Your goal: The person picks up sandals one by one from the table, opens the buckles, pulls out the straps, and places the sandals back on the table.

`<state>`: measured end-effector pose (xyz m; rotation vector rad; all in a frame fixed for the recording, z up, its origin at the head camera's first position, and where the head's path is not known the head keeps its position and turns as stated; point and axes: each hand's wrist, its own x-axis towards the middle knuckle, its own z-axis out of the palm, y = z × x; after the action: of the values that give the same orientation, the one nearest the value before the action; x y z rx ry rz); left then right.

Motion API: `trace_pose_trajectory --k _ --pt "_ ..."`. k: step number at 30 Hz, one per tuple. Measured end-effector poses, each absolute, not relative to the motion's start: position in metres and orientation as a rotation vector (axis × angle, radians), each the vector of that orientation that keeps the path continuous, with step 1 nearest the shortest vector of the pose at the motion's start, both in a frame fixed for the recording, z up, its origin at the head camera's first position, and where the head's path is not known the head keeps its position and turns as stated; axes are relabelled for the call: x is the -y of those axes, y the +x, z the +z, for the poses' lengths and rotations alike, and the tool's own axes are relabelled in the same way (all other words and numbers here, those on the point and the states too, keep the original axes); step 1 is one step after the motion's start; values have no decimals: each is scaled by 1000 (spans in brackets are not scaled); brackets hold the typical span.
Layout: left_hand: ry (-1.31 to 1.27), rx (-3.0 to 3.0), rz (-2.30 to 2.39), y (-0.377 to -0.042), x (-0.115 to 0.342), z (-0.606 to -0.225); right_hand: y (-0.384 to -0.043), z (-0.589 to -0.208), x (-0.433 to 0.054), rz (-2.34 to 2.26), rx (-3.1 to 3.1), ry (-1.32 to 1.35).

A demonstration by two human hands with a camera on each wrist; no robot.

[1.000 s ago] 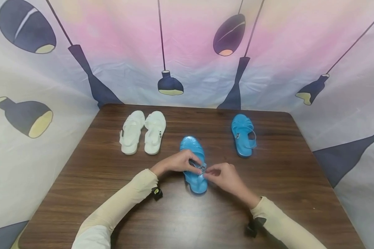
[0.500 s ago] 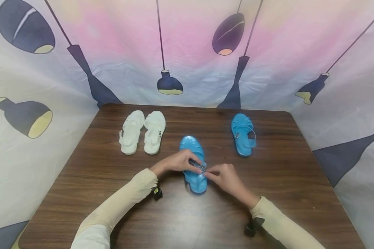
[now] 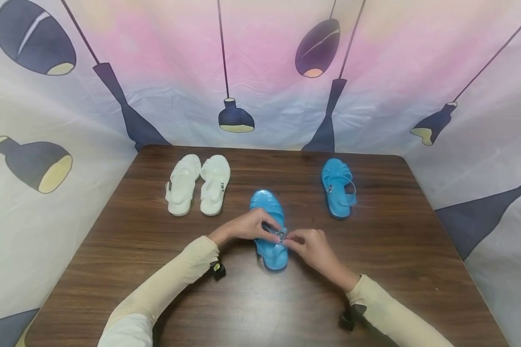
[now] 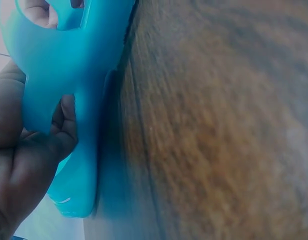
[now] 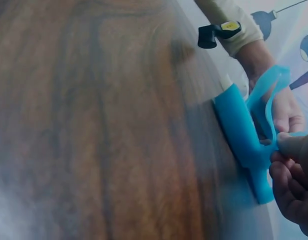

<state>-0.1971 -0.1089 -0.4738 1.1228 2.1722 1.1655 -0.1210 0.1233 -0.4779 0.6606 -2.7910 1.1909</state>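
A blue jelly sandal point(image 3: 266, 200) lies in the middle of the table, toe pointing away from me. From its left my left hand point(image 3: 253, 225) reaches over it, thumb and fingers pinching the side near the small metal buckle point(image 3: 280, 236). Thumb and forefinger of my right hand point(image 3: 310, 246) pinch the ankle strap right at that buckle. In the right wrist view the strap point(image 5: 266, 85) arches above the sole, and the right hand point(image 5: 296, 180) holds its end. The left wrist view shows the left hand point(image 4: 31, 155) against the sandal's upper point(image 4: 84, 65); the buckle is hidden there.
A matching blue sandal point(image 3: 338, 193) stands at the back right of the brown wooden table point(image 3: 399, 231). Two white sandals, one on the left point(image 3: 183, 188) and one on the right point(image 3: 214, 188), sit side by side at the back left. A printed cloth point(image 3: 273, 62) hangs behind.
Very little differs. The right hand has edged slightly left at the buckle, while the left hand and the sandal hold their place.
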Motion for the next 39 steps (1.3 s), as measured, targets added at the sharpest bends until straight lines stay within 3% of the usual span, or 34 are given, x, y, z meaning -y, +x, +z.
trace_pose_trajectory --k 9,18,30,39 --pt "1126 -2147 1188 -197 108 -475 -124 -484 -123 1065 2756 690" --pt "1102 -2160 1187 -196 109 -472 -132 -461 -130 1397 2813 587" --pt "1163 -2141 1161 -197 105 -471 -135 -458 -119 1255 2735 729" --pt "1139 -2130 1171 -198 106 -472 -133 -460 -112 1250 2695 688"
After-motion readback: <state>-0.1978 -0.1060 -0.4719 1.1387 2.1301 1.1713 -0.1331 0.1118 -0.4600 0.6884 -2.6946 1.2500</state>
